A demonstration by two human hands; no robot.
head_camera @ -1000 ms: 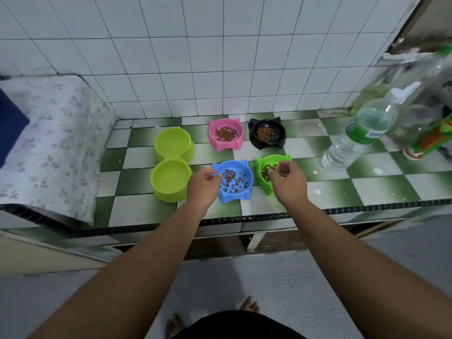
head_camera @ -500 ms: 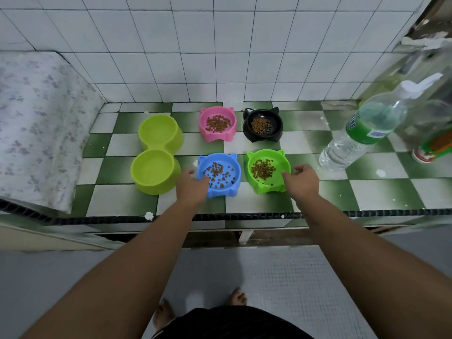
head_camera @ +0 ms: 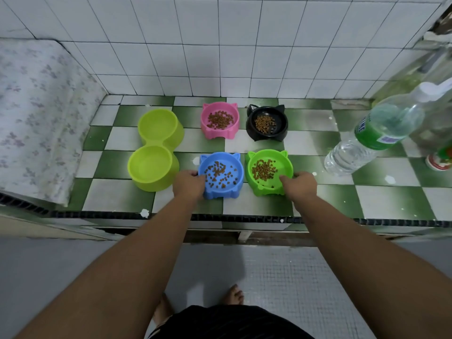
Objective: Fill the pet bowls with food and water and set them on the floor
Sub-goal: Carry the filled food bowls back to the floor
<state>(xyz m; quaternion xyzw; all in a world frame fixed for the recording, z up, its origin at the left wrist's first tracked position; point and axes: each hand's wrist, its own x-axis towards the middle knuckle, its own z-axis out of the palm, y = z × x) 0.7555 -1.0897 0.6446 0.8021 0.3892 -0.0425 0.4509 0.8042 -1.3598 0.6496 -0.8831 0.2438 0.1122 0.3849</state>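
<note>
1. My left hand (head_camera: pixel 189 183) grips the blue bowl (head_camera: pixel 222 194) at its near left corner, thumb over the rim. The bowl sits flat on the tabletop (head_camera: pixel 367 196).
2. My right hand (head_camera: pixel 299 185) grips the green bowl (head_camera: pixel 266 190) at its near right edge, a fingertip hooked over the rim. This bowl also sits on the tabletop.
3. My hands are apart, with the two bowls side by side between them, close together but not touching.
4. Both bowls hold kibble (head_camera: pixel 264 168). It is scattered in the blue one and bunched toward the left in the green one.
5. Beyond my left hand, past the blue bowl, stands a pink bowl (head_camera: pixel 230 133) with kibble.
6. Beyond my right hand, past the green bowl, stands a black bowl (head_camera: pixel 283 123) with kibble.
7. Just left of my left hand is a yellow-green double bowl (head_camera: pixel 179 133), close beside the blue bowl. I cannot tell whether its cups hold water.
8. Well to the right of my right hand is a clear bottle (head_camera: pixel 371 133) with a green label and water in its lower part. The things past it are too blurred to name.
9. Far to the left of my left hand, a flowered cloth (head_camera: pixel 36 118) covers something raised.
10. Under my arms are the grey floor (head_camera: pixel 293 277) and my bare feet (head_camera: pixel 234 293). No bowl is on the floor yet.
</note>
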